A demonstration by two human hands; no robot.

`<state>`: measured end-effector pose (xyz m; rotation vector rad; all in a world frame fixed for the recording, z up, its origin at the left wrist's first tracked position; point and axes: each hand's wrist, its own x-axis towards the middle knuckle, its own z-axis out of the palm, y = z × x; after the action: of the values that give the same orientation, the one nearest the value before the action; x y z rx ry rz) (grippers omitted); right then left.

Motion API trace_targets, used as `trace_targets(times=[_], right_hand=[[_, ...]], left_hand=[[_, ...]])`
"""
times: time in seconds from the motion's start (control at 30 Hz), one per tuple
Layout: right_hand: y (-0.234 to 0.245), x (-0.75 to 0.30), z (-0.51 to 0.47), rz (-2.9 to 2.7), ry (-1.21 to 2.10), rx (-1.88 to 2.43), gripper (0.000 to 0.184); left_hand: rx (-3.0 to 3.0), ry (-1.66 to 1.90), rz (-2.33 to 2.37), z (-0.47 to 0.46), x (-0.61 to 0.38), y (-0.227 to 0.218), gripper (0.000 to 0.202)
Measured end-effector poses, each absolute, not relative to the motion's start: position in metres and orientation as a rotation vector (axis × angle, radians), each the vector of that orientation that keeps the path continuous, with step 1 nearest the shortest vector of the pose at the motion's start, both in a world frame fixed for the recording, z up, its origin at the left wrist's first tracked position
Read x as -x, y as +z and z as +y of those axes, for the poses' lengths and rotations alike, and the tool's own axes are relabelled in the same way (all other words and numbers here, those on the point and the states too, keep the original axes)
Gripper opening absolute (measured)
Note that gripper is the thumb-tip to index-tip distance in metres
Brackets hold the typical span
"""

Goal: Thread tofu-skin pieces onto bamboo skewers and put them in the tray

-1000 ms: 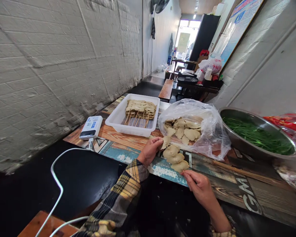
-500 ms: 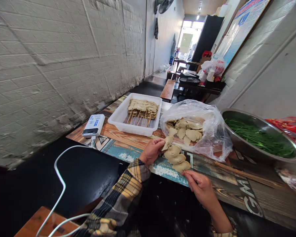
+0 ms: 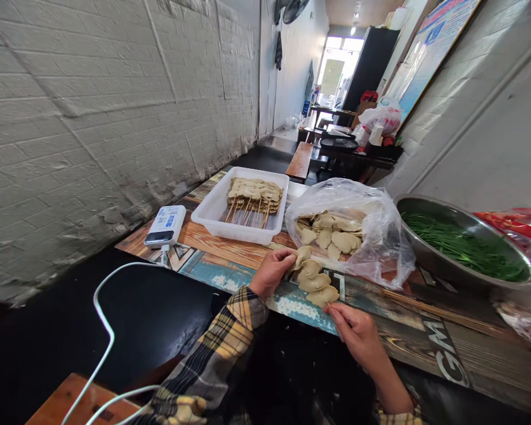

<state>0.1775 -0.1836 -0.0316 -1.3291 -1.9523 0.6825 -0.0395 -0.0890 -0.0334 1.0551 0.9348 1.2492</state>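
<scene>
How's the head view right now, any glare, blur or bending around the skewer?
Head view: left hand, right hand and skewer sharp, evenly lit; far doorway blown out white; plastic bag shows glare; brick wall and metal bowl bend towards the edges.

White letters "GM" are painted large on the table (image 3: 442,354), just right of the right hand (image 3: 358,336). The power bank (image 3: 166,225), well left of the left hand (image 3: 272,271), carries blue print too small to read. The wall poster (image 3: 429,41), far beyond the right hand, is likewise illegible.
</scene>
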Motion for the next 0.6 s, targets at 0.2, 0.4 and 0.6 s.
trace_targets(times=[0.2,0.4,0.6], right_hand=[[-0.0318,-0.1788,-0.1836,-1.956,0.730,1.350,0.044],[-0.0344,-0.1808,-0.1819,-1.934,0.830,1.345,0.046],[-0.0372,-0.1794,-0.1812,-1.911,0.863,1.341,0.046]], left_hand=[[-1.069,1.324,1.027,-0.0921,0.0385,-0.0243,0.022],[-1.097,1.339,1.052,-0.0931,0.0390,-0.0227,0.019],[-1.112,1.343,1.061,-0.0927,0.0381,-0.0228,0.020]])
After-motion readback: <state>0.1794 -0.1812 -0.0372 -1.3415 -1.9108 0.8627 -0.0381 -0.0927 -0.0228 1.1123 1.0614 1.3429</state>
